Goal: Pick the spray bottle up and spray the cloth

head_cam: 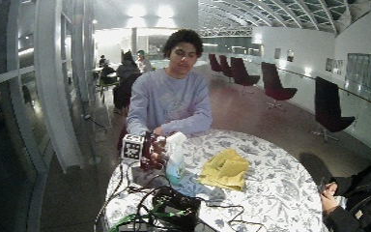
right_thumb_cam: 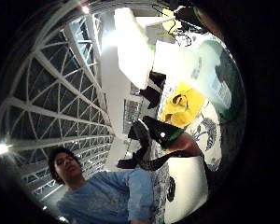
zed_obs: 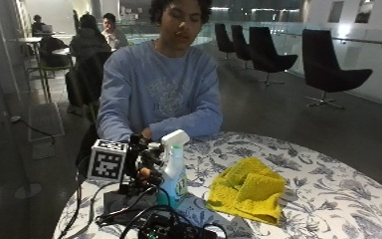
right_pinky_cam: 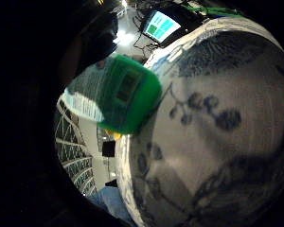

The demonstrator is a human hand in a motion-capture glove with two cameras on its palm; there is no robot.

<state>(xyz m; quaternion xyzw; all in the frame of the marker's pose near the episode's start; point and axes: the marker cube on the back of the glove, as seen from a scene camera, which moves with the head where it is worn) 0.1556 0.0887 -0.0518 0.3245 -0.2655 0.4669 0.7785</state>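
Observation:
In the outside view a spray bottle [zed_obs: 173,172] with a white head and a clear body of blue-green liquid stands upright over the near left of the table. My gloved right hand [zed_obs: 143,167] grips it at the neck from the left side. I cannot tell whether its base touches the table. A crumpled yellow cloth [zed_obs: 247,189] lies on the table just right of the bottle, apart from it. The nozzle points toward the cloth side. Both palm views show the bottle [right_pinky_cam: 125,94] [right_thumb_cam: 130,51] close up, and the cloth [right_thumb_cam: 182,107] shows beyond it.
The round table wears a floral blue-and-white cover [zed_obs: 323,199]. A black device with tangled cables [zed_obs: 168,226] sits at the table's front left edge. Another person's hands [head_cam: 330,193] rest at the far right side in the wide view.

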